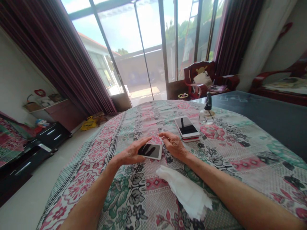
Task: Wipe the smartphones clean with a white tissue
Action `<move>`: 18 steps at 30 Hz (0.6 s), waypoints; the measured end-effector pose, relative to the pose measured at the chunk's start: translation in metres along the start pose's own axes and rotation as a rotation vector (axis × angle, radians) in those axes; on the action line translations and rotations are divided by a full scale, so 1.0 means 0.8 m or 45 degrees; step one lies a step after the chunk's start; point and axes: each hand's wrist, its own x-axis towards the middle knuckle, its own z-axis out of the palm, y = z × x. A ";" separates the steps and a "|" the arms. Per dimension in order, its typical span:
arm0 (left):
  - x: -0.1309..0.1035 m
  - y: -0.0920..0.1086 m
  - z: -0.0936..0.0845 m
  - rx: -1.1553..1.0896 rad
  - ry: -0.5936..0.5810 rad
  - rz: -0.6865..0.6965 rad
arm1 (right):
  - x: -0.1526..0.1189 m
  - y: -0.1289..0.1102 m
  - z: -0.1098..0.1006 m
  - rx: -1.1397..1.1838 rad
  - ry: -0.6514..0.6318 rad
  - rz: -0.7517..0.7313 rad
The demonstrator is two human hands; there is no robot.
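A white phone with a dark screen [150, 150] lies flat on the patterned tablecloth. My left hand [130, 153] is at its left end, fingers stretched along the far edge and thumb along the near edge. Just past the phone's right end is my right hand [173, 145], its fingers curled; whether anything small is inside them is hidden. A larger white device [186, 126] rests on a red-edged item, beyond my right hand. Nearer to me, a crumpled white cloth or tissue [185, 193] lies between my forearms.
A clear glass bottle with a black pump top [207, 115] stands right of the stacked devices. The floral tablecloth [96, 156] covers the round table. A dark tabletop [259, 110] adjoins at the right, with a carved red chair [192, 75] behind.
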 end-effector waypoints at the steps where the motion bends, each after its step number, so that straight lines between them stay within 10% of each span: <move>1: -0.002 -0.002 -0.003 0.015 -0.001 -0.012 | 0.000 0.000 0.000 0.004 0.002 0.005; 18: -0.016 -0.052 -0.016 -0.008 0.003 -0.279 | -0.003 -0.011 -0.005 -0.010 -0.032 0.066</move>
